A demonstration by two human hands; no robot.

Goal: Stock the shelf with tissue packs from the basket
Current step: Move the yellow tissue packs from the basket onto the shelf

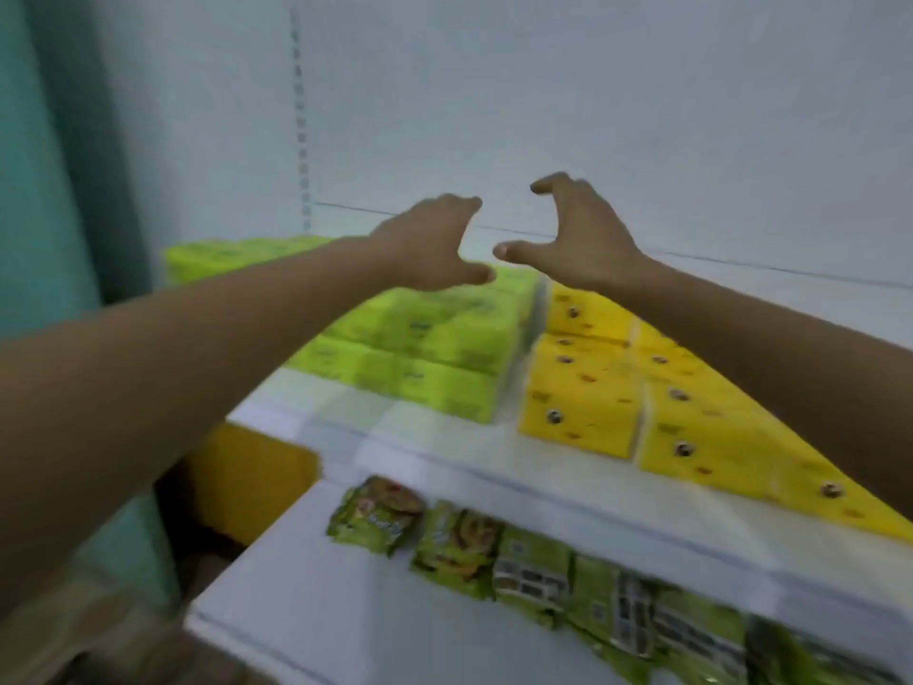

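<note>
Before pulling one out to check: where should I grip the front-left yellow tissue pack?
Likely its front-left corner, from the shelf edge: the yellow tissue pack has free front and left faces, a gap separating it from the green packs; other yellow packs crowd its right and back.

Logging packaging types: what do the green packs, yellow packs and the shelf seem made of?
Green packs: probably soft plastic film; slight sheen, rounded corners.
Yellow packs: likely the same film, printed; pale seams at edges.
Shelf: smooth white, perhaps painted metal; blur leaves it open.
</note>
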